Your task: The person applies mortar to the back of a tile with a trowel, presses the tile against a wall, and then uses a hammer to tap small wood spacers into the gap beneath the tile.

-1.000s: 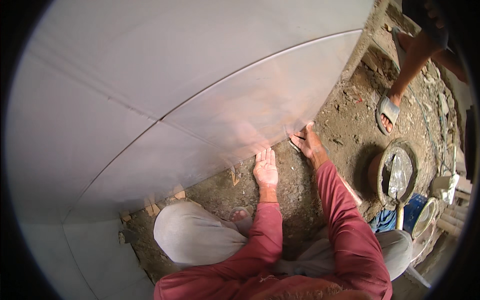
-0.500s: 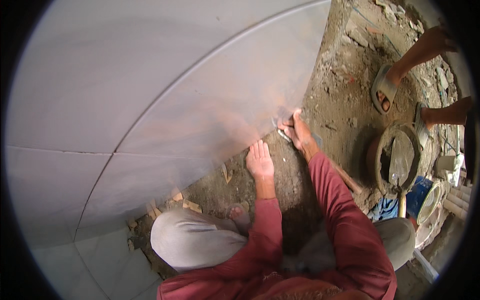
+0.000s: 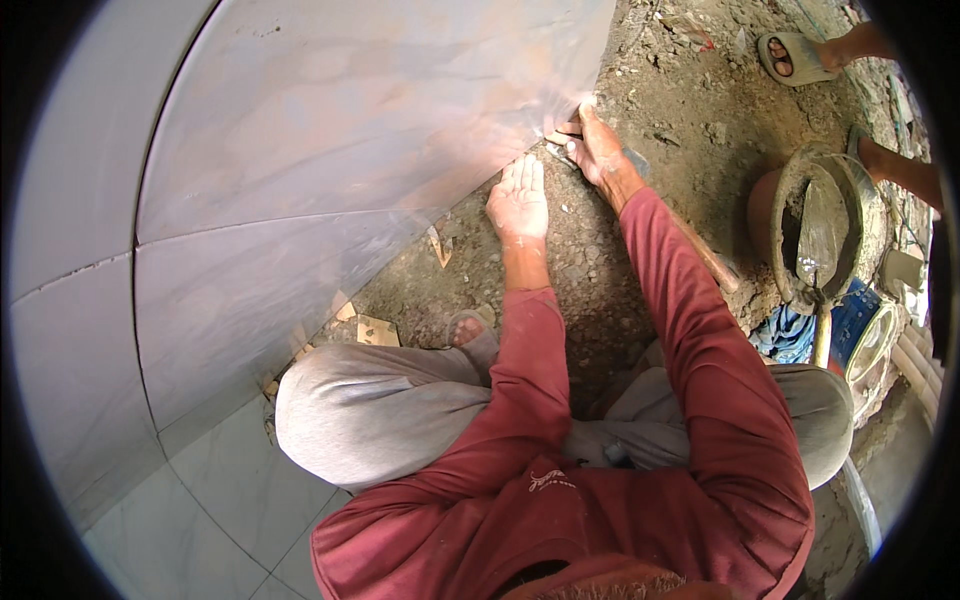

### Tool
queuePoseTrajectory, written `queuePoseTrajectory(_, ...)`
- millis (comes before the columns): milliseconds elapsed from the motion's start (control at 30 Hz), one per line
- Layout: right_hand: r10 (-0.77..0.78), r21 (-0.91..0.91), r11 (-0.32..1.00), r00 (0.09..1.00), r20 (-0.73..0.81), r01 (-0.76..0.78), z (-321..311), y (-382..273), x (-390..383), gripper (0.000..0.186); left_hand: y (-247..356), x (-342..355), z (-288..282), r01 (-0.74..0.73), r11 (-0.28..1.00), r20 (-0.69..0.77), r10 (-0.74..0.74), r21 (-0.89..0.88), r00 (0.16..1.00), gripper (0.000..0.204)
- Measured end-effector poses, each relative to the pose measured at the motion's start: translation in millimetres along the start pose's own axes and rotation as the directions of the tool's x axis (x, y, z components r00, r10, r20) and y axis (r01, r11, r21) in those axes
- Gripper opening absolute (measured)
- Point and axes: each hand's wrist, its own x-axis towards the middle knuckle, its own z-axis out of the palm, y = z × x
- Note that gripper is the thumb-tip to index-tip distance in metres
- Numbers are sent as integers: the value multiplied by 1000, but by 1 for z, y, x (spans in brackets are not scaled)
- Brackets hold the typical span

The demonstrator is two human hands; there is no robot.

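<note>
My left hand [image 3: 518, 200] lies palm up with its fingers stretched out, fingertips at the lower edge of a large glossy grey wall tile [image 3: 350, 120]. It holds nothing. To its right, my right hand [image 3: 598, 150] is at the same edge near the tile's lower corner. Its thumb points up and its fingers are bent in toward the edge. What they pinch, if anything, is too small to make out. A thin pale sliver [image 3: 558, 152] shows just below those fingers. Beside my right forearm lies a hammer with a wooden handle [image 3: 712, 262].
At right stands a mortar-caked bucket [image 3: 765, 225] with a trowel [image 3: 818, 235] on it. Blue cloth [image 3: 785, 335] and a blue container [image 3: 845, 320] sit below it. Another person's sandalled foot [image 3: 790, 58] is at the upper right. Tile scraps [image 3: 377, 331] lie by my left knee.
My view has shifted, so hands, tile and bucket sit higher in the picture. Both hands keep their places at the tile's edge. The other person's feet appear farther up and right.
</note>
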Motion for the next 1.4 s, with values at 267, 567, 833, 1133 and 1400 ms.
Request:
queuePoseTrajectory(267,-5,-30,1000,1000,-24,5,3,-4,-7,43,-20,-7,-7,-55,995,125,65,-87,990,64)
queuePoseTrajectory(567,-1,-94,996,999,-39,-3,3,-5,-9,40,-24,-10,-14,-33,999,139,37,-32,990,60)
queuePoseTrajectory(833,5,-95,995,1000,-12,-6,0,-11,-2,44,-26,3,-25,44,998,266,-28,-53,963,44)
queuePoseTrajectory(1133,10,29,1000,993,115,-13,0,-4,-5,32,-20,-7,-27,-4,1000,170,4,-2,985,56)
queuePoseTrajectory(1400,79,76,993,989,127,-90,10,-10,-29,78,-22,-16,-22,-73,992,146,88,-103,985,81)
